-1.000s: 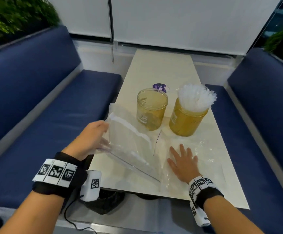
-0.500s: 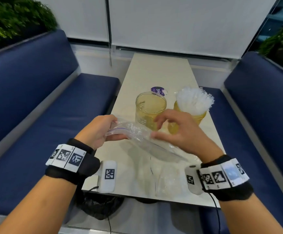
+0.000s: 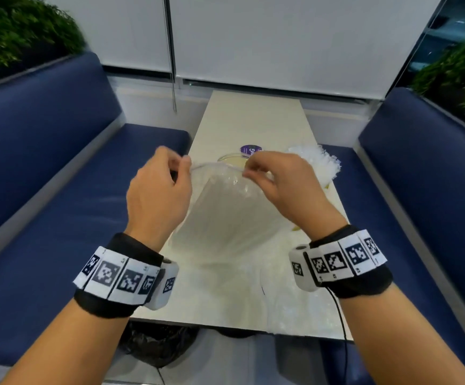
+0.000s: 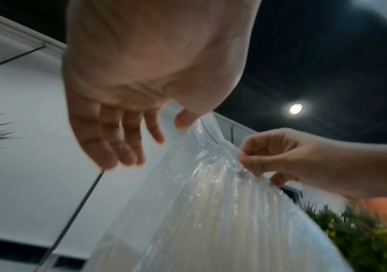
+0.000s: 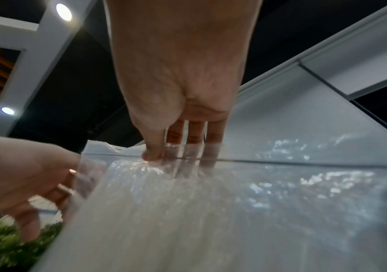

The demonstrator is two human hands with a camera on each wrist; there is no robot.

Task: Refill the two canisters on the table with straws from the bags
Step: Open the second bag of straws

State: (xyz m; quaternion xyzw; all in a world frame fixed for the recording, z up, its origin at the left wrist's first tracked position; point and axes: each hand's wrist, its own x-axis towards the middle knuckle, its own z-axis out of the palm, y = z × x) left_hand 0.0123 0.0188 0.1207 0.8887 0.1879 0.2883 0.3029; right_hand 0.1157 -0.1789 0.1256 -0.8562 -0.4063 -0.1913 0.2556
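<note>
A clear bag of straws (image 3: 225, 218) hangs upright over the table, held by its top edge. My left hand (image 3: 182, 165) pinches the left end of that edge and my right hand (image 3: 249, 169) pinches it further right. In the left wrist view my left hand (image 4: 183, 121) nips the bag (image 4: 211, 220) with its thumb, the other fingers loose. My right hand (image 5: 162, 152) clamps the bag's seal (image 5: 281, 162). Behind the bag shows the rim of the empty amber canister (image 3: 231, 159). The other canister's straws (image 3: 317, 165) stick up at the right.
An empty crumpled clear bag (image 3: 289, 295) lies on the pale table (image 3: 253, 118) near its front right edge. A purple round lid (image 3: 250, 149) sits behind the canisters. Blue benches (image 3: 59, 190) flank the table on both sides.
The bag has been lifted off the table and now hangs upright. My right hand left the tabletop and took the bag's top edge; both hands rose.
</note>
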